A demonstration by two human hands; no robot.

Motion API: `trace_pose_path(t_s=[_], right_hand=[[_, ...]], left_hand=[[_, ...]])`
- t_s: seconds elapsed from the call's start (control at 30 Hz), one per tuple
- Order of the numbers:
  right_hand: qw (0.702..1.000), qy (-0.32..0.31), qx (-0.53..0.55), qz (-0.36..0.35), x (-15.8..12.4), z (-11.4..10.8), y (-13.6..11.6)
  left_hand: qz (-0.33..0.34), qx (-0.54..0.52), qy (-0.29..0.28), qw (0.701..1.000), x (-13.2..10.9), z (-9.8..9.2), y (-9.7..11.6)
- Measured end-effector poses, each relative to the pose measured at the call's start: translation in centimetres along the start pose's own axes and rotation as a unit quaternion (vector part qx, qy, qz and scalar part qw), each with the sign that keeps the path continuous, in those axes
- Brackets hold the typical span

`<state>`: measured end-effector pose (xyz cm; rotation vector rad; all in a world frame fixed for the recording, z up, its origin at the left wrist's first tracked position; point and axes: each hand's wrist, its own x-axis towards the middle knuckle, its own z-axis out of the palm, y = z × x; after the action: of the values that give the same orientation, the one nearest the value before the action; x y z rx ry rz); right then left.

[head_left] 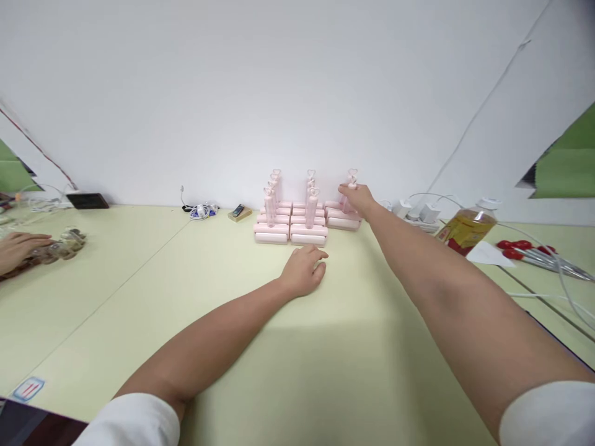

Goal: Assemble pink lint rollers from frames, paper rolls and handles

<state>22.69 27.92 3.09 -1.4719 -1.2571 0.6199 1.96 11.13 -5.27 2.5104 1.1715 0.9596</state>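
Observation:
Several pink lint rollers [290, 223] stand in rows on the pale green table [325, 359] against the white wall, their heart-tipped handles upright. My right hand [357, 198] reaches far forward and is closed around the handle of the rightmost pink roller [352, 179]. My left hand [304, 271] rests on the table just in front of the nearest rollers, fingers loosely curled, holding nothing that I can see.
Another person's hand [16, 249] lies at the left edge beside small jars [69, 240]. A phone [87, 200], a cable bundle [201, 211] and a small box [240, 212] sit along the wall. At right are chargers [421, 214], a bottle [467, 229] and red-handled scissors [525, 251].

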Motion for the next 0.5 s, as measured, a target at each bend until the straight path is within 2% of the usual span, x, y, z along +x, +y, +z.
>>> trace_pose_path(t_s=[0.17, 0.3, 0.4, 0.5], right_hand=[[0.997, 0.060, 0.039, -0.027, -3.5, -2.8, -0.9], [0.994, 0.072, 0.073, -0.035, -9.2, -5.2, -2.1], [0.994, 0.045, 0.096, -0.034, -14.1, -6.2, -2.8], [0.982, -0.002, 0.190, 0.019, -18.2, -6.2, -3.0]], left_hand=[[-0.015, -0.037, 0.017, 0.999, 0.0, 0.0, -0.5], [-0.080, -0.114, 0.044, 0.989, 0.3, 0.1, 0.0], [-0.162, -0.225, 0.047, 0.960, 0.0, 0.0, 1.2], [-0.165, -0.396, 0.003, 0.903, -1.2, -0.3, 2.5]])
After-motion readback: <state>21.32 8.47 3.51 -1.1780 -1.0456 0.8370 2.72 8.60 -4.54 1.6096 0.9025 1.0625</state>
